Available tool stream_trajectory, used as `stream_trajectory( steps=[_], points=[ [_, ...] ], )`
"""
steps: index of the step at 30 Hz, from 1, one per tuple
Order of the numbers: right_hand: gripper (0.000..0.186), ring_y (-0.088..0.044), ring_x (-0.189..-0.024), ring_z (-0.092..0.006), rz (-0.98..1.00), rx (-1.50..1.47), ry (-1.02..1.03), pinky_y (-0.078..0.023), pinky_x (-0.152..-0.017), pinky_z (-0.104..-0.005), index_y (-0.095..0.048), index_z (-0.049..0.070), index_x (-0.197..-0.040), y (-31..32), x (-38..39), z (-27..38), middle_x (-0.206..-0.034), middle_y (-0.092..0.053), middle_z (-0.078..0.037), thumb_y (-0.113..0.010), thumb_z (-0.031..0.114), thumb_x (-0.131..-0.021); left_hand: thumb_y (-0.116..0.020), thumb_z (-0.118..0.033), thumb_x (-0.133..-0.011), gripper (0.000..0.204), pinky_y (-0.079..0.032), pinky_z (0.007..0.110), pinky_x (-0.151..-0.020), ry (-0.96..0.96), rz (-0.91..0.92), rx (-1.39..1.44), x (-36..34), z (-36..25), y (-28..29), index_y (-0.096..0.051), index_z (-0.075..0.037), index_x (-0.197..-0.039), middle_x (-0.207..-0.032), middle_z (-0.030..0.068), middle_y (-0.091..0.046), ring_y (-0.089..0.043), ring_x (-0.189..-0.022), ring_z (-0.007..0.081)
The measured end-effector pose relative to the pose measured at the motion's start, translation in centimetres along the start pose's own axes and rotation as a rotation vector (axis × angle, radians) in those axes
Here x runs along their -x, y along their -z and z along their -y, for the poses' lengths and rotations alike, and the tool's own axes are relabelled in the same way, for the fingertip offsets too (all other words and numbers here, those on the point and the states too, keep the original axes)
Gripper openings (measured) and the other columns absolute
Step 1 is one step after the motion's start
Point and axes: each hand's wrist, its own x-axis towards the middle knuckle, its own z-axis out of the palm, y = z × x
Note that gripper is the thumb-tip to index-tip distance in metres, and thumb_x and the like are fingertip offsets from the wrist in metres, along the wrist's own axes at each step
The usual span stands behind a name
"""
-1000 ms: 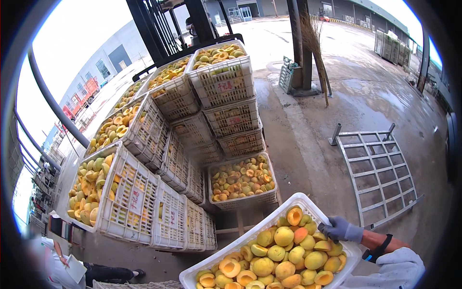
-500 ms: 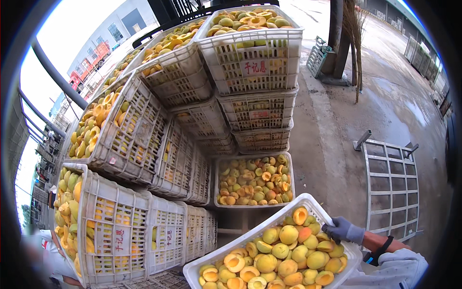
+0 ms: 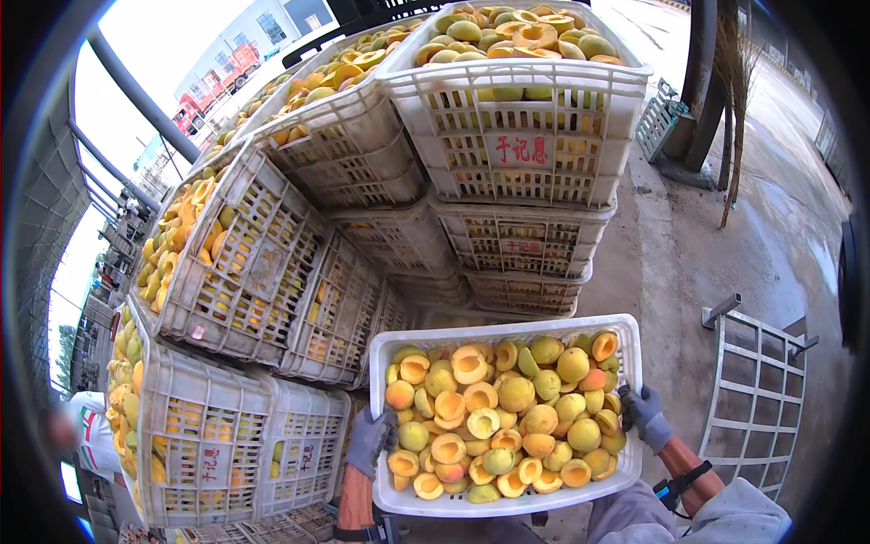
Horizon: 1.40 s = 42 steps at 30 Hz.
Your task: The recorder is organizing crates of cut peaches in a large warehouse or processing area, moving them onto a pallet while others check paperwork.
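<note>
In front of me is a white plastic crate (image 3: 507, 331) heaped with yellow-green peach halves (image 3: 517, 394), several with the cut side up and hollow pits showing. My left hand (image 3: 370, 442), in a grey glove, grips the crate's left end. At the opposite end my right hand (image 3: 645, 417), gloved the same way, has its fingers closed over the rim. The crate sits roughly level, above my legs, near the stacks. Part of the fingers of both hands is hidden by the crate ends.
Straight ahead rises a tall stack of slatted crates (image 3: 530, 186) full of peaches. More stacked crates (image 3: 245, 263) line the left side. A metal grid frame (image 3: 757, 399) stands on the right, beyond it a post (image 3: 698, 118). A person (image 3: 91, 435) is at the far left.
The held crate has swung from tilted to nearly level and moved up and forward. My left hand has come into view on its left end. The low crate behind is now mostly covered.
</note>
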Motion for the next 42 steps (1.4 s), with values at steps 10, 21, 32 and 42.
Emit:
stream_trajectory(
  steps=[10, 21, 32, 42],
  points=[
    [0.018, -0.044, -0.038, -0.0135, 0.0, -0.131, 0.123, -0.038, -0.032, -0.0305, -0.057, 0.005, -0.092, -11.7, -12.3, -1.9, -0.058, -0.049, -0.001, -0.061, 0.022, -0.094, -0.058, -0.011, -0.087, 0.026, -0.053, 0.039, -0.065, -0.341, -0.177, -0.65, -17.4, -0.2, 0.0, -0.063, 0.003, -0.108, -0.08, 0.0181, -0.069, -0.069, -0.072, 0.0271],
    [0.014, -0.047, -0.04, -0.0165, -0.117, 0.026, 0.069, -0.042, -0.033, -0.0331, -0.056, 0.005, -0.095, -11.4, -14.4, -3.6, -0.062, -0.05, -0.003, -0.06, 0.018, -0.093, -0.059, -0.01, -0.095, 0.031, -0.05, 0.039, -0.097, -0.265, -0.691, 0.864, -6.5, 18.5, -2.3, -0.058, 0.002, -0.124, -0.122, 0.0143, -0.061, -0.061, -0.109, 0.0238],
    [0.01, -0.05, -0.039, -0.0208, -0.076, 0.222, 0.133, -0.043, -0.035, -0.035, -0.06, 0.002, -0.089, -10.0, -15.4, -4.1, -0.056, -0.05, -0.006, -0.059, 0.012, -0.086, -0.065, -0.042, -0.091, 0.096, -0.015, 0.048, -0.119, -0.133, -0.764, 0.428, -4.0, 10.9, -20.9, -0.01, 0.012, -0.148, -0.153, 0.0369, -0.01, -0.011, -0.145, 0.0477],
    [0.019, -0.051, -0.044, -0.0169, 0.056, 0.248, 0.177, -0.044, -0.043, -0.031, -0.064, 0.002, -0.094, -11.1, -15.7, -3.1, -0.058, -0.052, -0.004, -0.052, 0.017, -0.093, -0.051, -0.001, -0.085, 0.077, -0.018, 0.049, -0.118, -0.176, -0.825, 0.335, -6.4, 11.5, -20.9, -0.007, 0.016, -0.146, -0.15, 0.0407, -0.014, -0.02, -0.141, 0.051]
  ],
)
